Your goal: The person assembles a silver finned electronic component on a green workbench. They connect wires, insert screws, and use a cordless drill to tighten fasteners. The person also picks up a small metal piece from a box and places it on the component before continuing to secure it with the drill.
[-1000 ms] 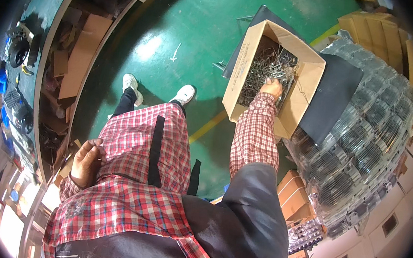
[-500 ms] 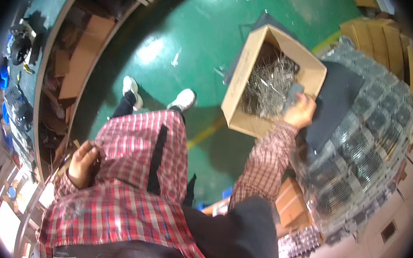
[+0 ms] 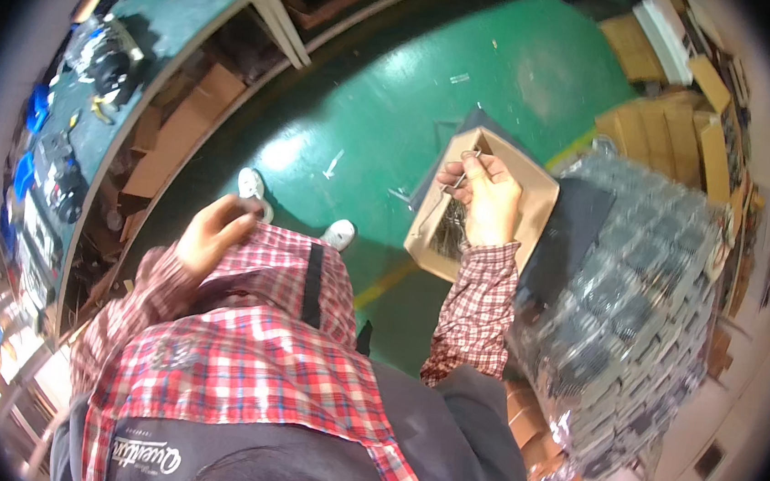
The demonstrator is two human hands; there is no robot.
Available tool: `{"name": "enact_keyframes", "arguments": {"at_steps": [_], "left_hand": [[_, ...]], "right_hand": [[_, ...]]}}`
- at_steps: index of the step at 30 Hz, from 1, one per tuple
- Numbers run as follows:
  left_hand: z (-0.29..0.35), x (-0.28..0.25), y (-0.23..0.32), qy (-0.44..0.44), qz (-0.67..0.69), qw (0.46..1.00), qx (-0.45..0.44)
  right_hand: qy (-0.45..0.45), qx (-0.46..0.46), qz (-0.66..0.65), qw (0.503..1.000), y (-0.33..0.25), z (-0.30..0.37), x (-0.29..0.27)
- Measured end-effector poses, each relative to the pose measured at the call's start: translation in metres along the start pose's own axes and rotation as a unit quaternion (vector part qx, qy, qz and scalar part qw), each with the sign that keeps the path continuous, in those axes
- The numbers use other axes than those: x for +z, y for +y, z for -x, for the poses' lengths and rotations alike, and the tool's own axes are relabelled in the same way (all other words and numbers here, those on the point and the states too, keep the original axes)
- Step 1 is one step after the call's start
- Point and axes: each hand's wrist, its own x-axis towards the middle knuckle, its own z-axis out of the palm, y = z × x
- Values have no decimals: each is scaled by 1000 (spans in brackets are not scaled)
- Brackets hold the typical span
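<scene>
My right hand (image 3: 491, 197) is above the cardboard box (image 3: 536, 185), with its fingers closed around a thin, bent metal wire piece (image 3: 452, 186). Inside the box lies a heap of thin metal wire pieces (image 3: 448, 228), partly hidden by the hand. My left hand (image 3: 213, 236) hovers in front of the red plaid apron (image 3: 239, 338). Its fingers are bent and somewhat apart, and I see nothing held in them; the fingertips are dark and slightly blurred.
Plastic-wrapped stacked grey parts (image 3: 618, 298) stand to the right, with a dark sheet (image 3: 569, 229) between them and the box. Flattened cartons (image 3: 659, 141) lean beyond. At left runs a workbench (image 3: 170, 25) with tools, above shelves holding cardboard (image 3: 198, 128). The floor (image 3: 370, 102) is green.
My right hand has risen out of the wire heap and moved left, now with a wire piece in its fingers. My left hand has moved up and to the right.
</scene>
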Motion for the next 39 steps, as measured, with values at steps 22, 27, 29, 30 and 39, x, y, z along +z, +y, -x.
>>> {"name": "enact_keyframes", "arguments": {"at_steps": [22, 27, 29, 30, 39], "left_hand": [[-94, -320, 92, 120, 485, 863, 82], [-93, -404, 88, 133, 356, 917, 119], [-96, -441, 70, 180, 181, 954, 160], [-98, -458, 61, 273, 103, 938, 188], [7, -578, 135, 283, 280, 861, 316]], "right_hand": [[-229, -260, 409, 844, -3, -15, 510], [-316, -288, 436, 792, -27, -61, 581], [-332, -291, 448, 777, -39, -85, 605], [-323, -279, 447, 786, -47, -101, 617], [-369, -387, 633, 560, -49, -202, 792]]}}
